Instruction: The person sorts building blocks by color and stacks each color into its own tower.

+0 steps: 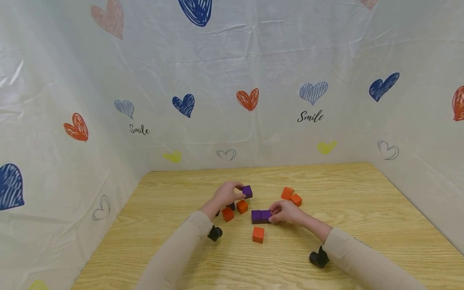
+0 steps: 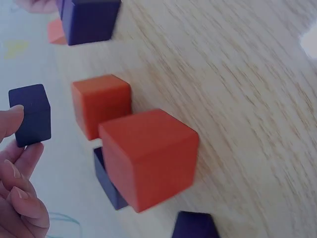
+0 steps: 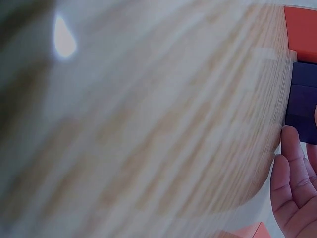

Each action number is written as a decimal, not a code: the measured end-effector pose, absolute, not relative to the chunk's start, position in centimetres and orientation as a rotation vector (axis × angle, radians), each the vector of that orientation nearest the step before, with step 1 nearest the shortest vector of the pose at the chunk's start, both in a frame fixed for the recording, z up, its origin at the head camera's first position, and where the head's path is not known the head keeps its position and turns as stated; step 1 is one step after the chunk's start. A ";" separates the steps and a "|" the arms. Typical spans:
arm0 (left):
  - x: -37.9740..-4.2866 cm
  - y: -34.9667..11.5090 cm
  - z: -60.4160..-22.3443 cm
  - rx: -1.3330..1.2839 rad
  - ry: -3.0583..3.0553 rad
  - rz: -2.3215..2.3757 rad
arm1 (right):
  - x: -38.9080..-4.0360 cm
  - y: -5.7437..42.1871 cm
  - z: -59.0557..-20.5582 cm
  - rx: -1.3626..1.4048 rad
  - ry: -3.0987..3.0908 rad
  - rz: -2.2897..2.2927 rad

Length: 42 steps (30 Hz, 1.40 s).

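My left hand (image 1: 226, 194) pinches a purple cube (image 1: 247, 191) between thumb and fingertips. The left wrist view shows that same cube (image 2: 32, 115) held at its side. To the right, my right hand (image 1: 286, 212) has thumb and fingers at the right-hand cube (image 1: 266, 216) of two purple ones. Its neighbour, another purple cube (image 1: 256, 216), sits against it on the left. Only part of the right hand (image 3: 297, 191) and the pair's dark side (image 3: 302, 109) show at the right wrist view's edge.
Two orange cubes, one (image 1: 242, 206) beside another (image 1: 227, 214), lie below my left hand, with dark cubes (image 2: 110, 184) partly hidden near them. An orange cube (image 1: 258, 235) sits nearer me. Two more orange cubes (image 1: 287, 193) touch behind my right hand. The wooden table (image 1: 344, 201) meets a heart-printed curtain.
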State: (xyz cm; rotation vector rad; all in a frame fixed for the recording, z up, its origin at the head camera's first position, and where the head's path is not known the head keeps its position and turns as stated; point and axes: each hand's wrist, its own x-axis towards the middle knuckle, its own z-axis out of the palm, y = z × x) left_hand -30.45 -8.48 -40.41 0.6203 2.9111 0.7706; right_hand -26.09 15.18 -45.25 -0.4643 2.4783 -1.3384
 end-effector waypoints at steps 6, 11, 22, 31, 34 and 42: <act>-29.4 -7.4 -39.4 0.709 2.838 0.781 | -26.1 15.1 -45.2 -0.456 2.481 -1.331; -28.7 -6.8 -39.4 0.748 2.754 0.816 | -26.1 15.1 -45.2 -0.464 2.476 -1.339; -28.1 -5.8 -40.7 0.786 2.723 0.810 | -26.2 15.2 -45.2 -0.474 2.457 -1.351; -27.7 -5.0 -41.1 0.777 2.684 0.852 | -26.2 15.2 -45.2 -0.472 2.460 -1.356; -27.6 -4.8 -41.2 0.816 2.701 0.806 | -26.2 15.2 -45.2 -0.483 2.464 -1.348; -27.6 -4.5 -41.5 0.805 2.711 0.777 | -26.2 15.2 -45.3 -0.490 2.491 -1.319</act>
